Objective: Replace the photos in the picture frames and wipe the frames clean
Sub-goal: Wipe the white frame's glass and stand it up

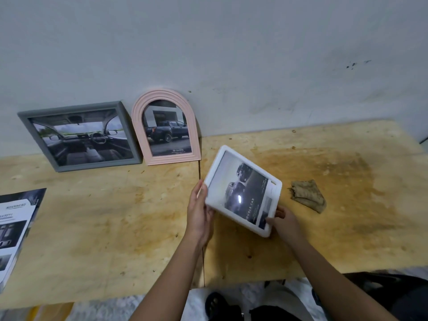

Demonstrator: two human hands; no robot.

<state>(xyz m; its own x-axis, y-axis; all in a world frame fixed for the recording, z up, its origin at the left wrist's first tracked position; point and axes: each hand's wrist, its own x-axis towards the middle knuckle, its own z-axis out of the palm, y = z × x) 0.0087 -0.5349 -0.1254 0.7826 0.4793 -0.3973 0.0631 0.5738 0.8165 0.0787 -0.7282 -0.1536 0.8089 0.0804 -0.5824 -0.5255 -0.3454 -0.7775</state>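
I hold a white picture frame (243, 189) tilted above the wooden table (115, 228), with a dark car photo showing in it. My left hand (199, 212) grips its left edge, thumb on the front. At the lower right corner my right hand (283, 220) pinches the frame. A grey frame (80, 135) with a car-interior photo leans on the wall at the back left. Beside it stands a pink arched frame (165, 127) with a pickup-truck photo. A crumpled brown cloth (308, 198) lies on the table right of the white frame.
Printed car brochure sheets (15, 228) lie at the table's left edge. The table is two boards with a seam (200, 181) between them; the right board is stained. The wall (231, 54) stands behind the table. Below the front edge are my legs and a dark sandal (217, 305).
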